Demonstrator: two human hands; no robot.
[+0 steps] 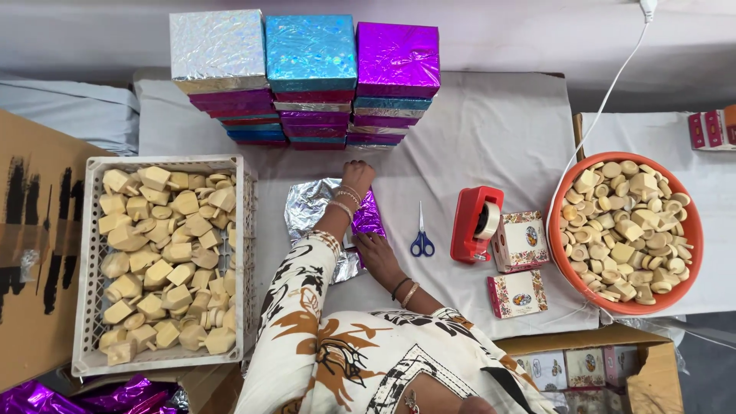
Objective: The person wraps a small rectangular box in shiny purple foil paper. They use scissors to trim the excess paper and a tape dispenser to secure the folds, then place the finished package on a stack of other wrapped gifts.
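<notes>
Both hands, left (pixel 354 178) and right (pixel 376 249), press flat, fingers together, on half-wrapped box (pixel 366 217); foil (pixel 310 203) unfolded; wrapped stack (pixel 307 77) far.

Crate (pixel 88 261) left of foil sheet (pixel 310 203), scissors (pixel 421 238) right, stacked boxes (pixel 307 77) behind.

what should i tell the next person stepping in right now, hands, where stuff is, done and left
Left hand: flat on the far end of the purple foil-wrapped box, pressing it down.
Right hand: on the near end of the same box, fingers on the foil.
The box lies on a silver foil sheet on the white table cloth.
Done: three stacks of wrapped boxes at the back.
Left: the wrap on this box looks unfinished; scissors and red tape dispenser lie to the right, two printed boxes beside them look unwrapped.
</notes>
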